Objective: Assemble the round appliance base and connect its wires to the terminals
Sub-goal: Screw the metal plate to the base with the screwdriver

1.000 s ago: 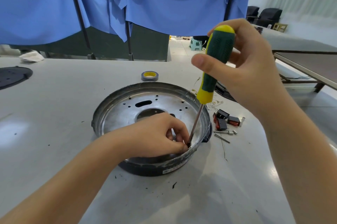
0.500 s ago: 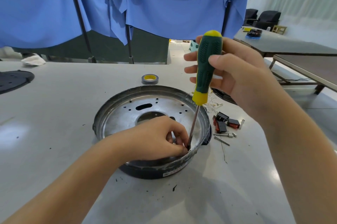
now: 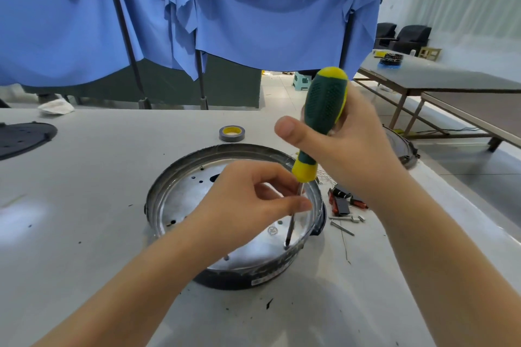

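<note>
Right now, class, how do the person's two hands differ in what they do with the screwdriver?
The right hand grips the screwdriver by its green and yellow handle, high above the round metal base; the left hand pinches the thin metal shaft lower down, inside the base. The right hand wraps round the handle; the left uses only fingertips. Both hold the same tool.

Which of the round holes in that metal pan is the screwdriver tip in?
The hole at the pan's near-right edge, under the screwdriver shaft. The other holes sit free, farther left and back.
</note>
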`<action>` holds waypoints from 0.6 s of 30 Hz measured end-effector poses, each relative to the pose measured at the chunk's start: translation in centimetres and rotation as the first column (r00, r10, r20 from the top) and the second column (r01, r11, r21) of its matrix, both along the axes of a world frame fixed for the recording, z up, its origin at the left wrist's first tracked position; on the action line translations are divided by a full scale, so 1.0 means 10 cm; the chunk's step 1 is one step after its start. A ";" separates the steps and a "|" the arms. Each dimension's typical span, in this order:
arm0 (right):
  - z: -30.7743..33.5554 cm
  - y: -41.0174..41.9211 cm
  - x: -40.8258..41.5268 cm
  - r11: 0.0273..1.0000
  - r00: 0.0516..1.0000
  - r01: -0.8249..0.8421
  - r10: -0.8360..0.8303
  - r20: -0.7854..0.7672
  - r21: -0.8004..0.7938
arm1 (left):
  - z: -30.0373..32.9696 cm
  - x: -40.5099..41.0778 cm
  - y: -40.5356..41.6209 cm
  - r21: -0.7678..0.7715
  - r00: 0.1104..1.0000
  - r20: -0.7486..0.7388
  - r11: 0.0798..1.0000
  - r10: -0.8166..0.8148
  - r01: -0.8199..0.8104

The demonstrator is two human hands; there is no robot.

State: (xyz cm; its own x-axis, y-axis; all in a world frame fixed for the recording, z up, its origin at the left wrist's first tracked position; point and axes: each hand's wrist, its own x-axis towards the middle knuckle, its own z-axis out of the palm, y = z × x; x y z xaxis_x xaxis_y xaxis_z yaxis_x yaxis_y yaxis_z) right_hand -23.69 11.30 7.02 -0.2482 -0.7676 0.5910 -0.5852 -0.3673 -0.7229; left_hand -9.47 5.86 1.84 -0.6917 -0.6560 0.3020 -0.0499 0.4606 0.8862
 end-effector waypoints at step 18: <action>0.08 0.09 -0.32 0.866 0.898 -0.429 0.380 0.220 0.255 | 0.02 0.02 0.00 0.062 0.994 0.043 0.994 -0.096 0.093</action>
State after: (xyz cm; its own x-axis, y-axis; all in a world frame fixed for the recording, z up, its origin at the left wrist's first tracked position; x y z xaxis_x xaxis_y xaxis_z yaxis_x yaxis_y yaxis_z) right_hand -26.88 12.24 7.83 0.0513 -0.9507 0.3059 -0.3001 -0.3068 -0.9032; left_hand -9.28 5.90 2.03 -0.7638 -0.6027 0.2311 -0.0494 0.4116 0.9100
